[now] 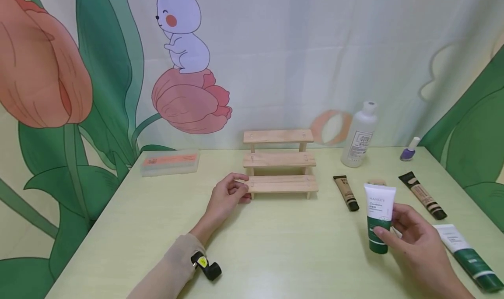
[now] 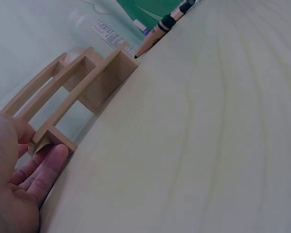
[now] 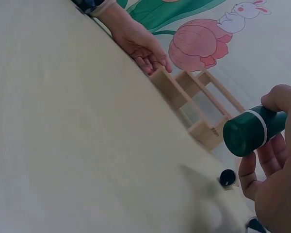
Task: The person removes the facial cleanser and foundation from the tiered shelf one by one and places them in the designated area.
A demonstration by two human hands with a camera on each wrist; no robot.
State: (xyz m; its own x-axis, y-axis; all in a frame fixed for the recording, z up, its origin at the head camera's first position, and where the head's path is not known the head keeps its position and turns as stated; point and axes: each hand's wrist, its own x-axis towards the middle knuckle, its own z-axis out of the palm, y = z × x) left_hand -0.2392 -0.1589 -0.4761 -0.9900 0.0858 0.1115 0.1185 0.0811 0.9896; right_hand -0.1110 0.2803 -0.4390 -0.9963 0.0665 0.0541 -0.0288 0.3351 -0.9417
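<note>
My right hand (image 1: 419, 242) grips a white-and-green squeeze tube (image 1: 379, 218) by its green lower half, thumb across the front. The tube is upright above the table, and its dark green cap (image 3: 237, 138) faces the camera in the right wrist view. At the left end of a three-tier wooden stand (image 1: 281, 184), my left hand (image 1: 228, 194) holds the lowest step's end. In the left wrist view, the fingers (image 2: 51, 170) curl in under that step, beside its leg. The stand's feet are on the table.
A white bottle (image 1: 357, 137) and a purple nail polish bottle (image 1: 409, 150) stand at the back right. Two brown tubes, one left (image 1: 346, 193) and one right (image 1: 423, 196), lie flat, as does another white-and-green tube (image 1: 468, 257). A flat clear case (image 1: 170, 163) lies back left.
</note>
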